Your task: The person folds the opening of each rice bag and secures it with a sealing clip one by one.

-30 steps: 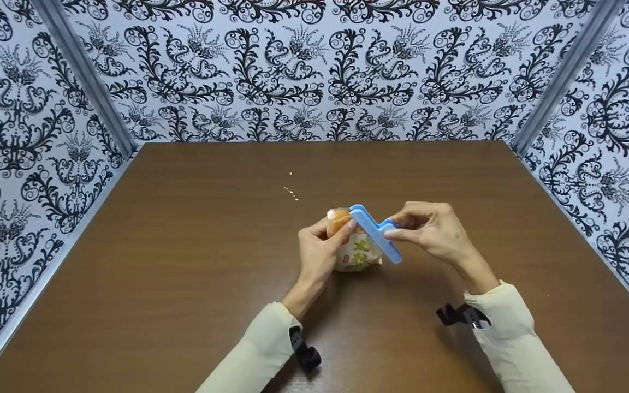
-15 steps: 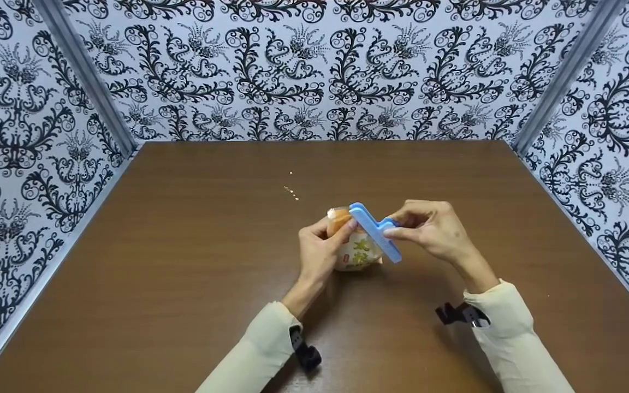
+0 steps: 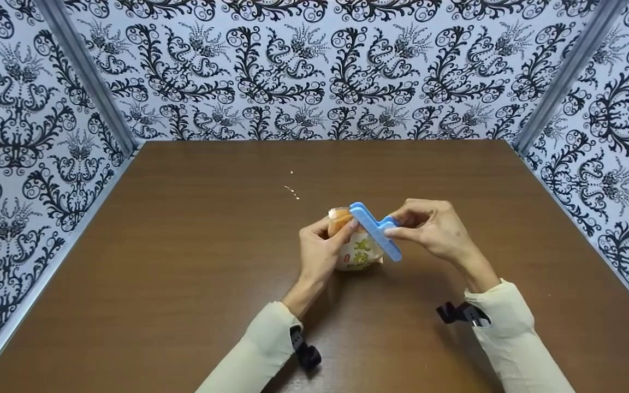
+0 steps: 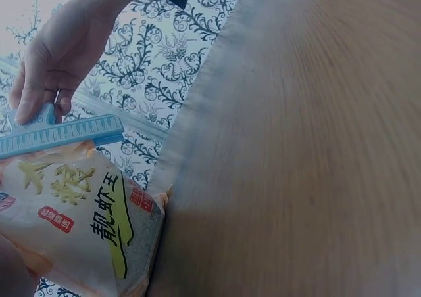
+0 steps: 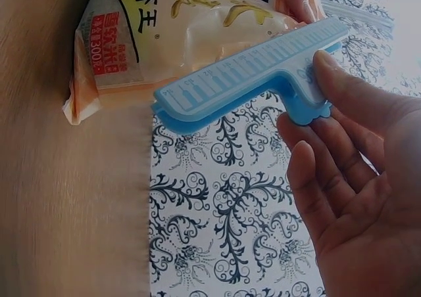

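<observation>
A snack bag [image 3: 359, 252], white and orange with yellow and black lettering, is near the middle of the table. My left hand [image 3: 319, 248] grips its left end, thumb on the near face. Between thumb and fingers my right hand [image 3: 434, 226] pinches the handle of a long blue bag clip [image 3: 377, 233]. The clip lies slanted along the bag's right edge. In the right wrist view the clip [image 5: 250, 70] runs along the edge of the bag [image 5: 191, 27], its long bar overlapping the wrapper. The left wrist view shows the bag [image 4: 85, 211] below the clip [image 4: 62, 134].
The brown wooden table [image 3: 183, 273] spreads all around the hands. Several small pale crumbs [image 3: 292, 191] lie behind the bag. Walls with black-and-white floral paper [image 3: 303, 65] rise at the back and both sides. Black straps [image 3: 304, 349] hang at both sleeves.
</observation>
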A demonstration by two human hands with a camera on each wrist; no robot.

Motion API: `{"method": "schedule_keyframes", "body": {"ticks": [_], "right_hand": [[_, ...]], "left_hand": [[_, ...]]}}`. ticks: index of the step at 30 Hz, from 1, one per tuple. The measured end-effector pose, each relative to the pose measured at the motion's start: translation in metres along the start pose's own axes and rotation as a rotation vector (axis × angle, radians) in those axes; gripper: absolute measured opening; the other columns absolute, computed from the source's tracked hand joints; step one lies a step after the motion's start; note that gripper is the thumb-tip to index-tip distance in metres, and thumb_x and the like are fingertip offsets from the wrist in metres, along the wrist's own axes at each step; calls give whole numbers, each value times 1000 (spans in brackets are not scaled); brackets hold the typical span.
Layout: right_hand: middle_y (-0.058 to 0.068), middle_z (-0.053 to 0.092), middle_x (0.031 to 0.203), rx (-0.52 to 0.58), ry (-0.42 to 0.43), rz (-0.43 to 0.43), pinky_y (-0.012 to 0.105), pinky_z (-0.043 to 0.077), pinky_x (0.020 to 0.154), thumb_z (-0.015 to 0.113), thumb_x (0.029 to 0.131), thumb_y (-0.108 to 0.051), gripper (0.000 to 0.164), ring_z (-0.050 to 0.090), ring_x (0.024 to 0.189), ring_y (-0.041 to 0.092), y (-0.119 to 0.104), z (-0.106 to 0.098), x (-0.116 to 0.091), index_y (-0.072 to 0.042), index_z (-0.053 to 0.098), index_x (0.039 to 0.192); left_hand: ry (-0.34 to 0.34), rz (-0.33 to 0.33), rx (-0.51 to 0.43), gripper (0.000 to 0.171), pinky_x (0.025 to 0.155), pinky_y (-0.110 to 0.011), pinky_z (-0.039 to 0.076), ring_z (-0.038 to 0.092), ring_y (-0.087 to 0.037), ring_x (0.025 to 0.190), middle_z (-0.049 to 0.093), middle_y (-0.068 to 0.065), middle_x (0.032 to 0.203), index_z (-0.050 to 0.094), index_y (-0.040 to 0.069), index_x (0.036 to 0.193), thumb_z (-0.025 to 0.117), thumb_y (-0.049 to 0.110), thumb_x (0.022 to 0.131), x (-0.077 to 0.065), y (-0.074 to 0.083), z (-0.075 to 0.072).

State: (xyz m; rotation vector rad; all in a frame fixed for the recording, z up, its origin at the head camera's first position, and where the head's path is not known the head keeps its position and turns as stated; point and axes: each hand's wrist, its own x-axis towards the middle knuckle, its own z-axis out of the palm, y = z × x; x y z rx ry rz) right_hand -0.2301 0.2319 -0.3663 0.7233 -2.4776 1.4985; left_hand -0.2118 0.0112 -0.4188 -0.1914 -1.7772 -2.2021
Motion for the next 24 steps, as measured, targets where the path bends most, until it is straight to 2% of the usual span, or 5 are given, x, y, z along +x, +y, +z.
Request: {"method": "schedule_keyframes", "body": {"ticks": [4, 9, 16, 20, 24], "right_hand": [[3, 70, 82, -35, -8, 7, 26, 58, 66, 91, 82, -18, 17, 67, 70, 13, 2, 1, 0, -14, 81, 96], [3, 70, 88, -47, -16, -5, 26, 58, 71, 88, 85, -18, 18, 68, 79, 14, 3, 2, -2, -14, 79, 100], [4, 70, 95, -26, -51, 11, 29, 58, 77, 82, 90, -16, 22, 67, 86, 18, 3, 4, -5, -11, 71, 108], [5, 72, 103, -8, -31, 18, 27, 56, 82, 78, 94, -16, 23, 68, 91, 18, 4, 3, -7, -11, 70, 115], [6, 73, 114, -17, 11, 36, 23, 53, 92, 68, 101, -19, 22, 69, 103, 16, 8, -1, -11, -11, 70, 121]], "left_hand": [[-14, -11, 28, 20, 64, -24, 54, 64, -10, 70, 74, -4, 83, 78, -2, 103, 83, 10, 88, -1, 1, -2], [-57, -17, 62, 22, 68, -25, 56, 67, -9, 74, 76, -10, 89, 77, -1, 107, 81, 12, 89, -2, 4, -5], [-158, -6, 97, 29, 80, -28, 58, 68, -11, 86, 75, -20, 104, 72, -3, 118, 75, 10, 92, -3, 8, -12], [-241, 44, 166, 35, 94, -37, 56, 67, -14, 101, 72, -17, 115, 68, 3, 126, 70, 15, 93, 0, 13, -22], [-298, 144, 316, 38, 115, -45, 42, 60, -14, 124, 68, -2, 129, 67, 15, 132, 68, 28, 97, 7, 20, -36]]}}
